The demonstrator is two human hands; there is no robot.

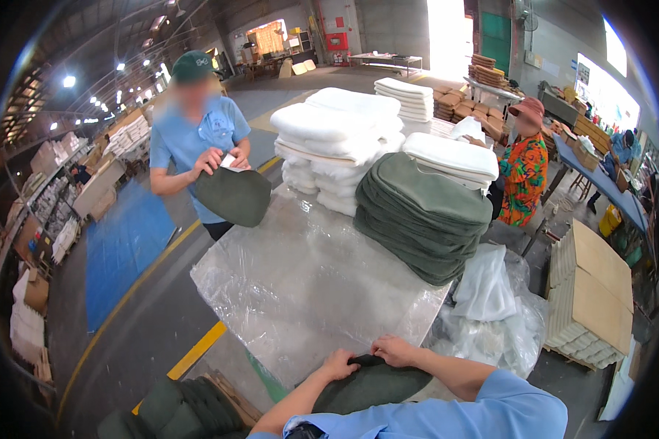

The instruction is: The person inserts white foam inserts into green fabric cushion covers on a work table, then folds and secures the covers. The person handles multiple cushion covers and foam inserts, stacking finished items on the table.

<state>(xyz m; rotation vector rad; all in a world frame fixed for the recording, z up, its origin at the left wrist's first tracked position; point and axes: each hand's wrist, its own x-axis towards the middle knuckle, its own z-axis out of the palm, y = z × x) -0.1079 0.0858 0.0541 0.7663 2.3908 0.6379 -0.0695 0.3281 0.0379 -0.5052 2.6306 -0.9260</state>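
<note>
At the near edge of the table, my left hand and my right hand are side by side, fingers closed on the upper edge of a dark green cushion cover. The cover hangs close against my body, its lower part hidden by my blue sleeves. Ahead of my hands lies the table, wrapped in clear plastic. Towards its far right rises a tall stack of dark green cushion covers. White padding pieces are piled behind that stack.
Across the table at left, a person in blue holds another green cover. Someone in a bright patterned top is at the right. Plastic bags and a stack of tan boards lie right; dark green pieces sit lower left.
</note>
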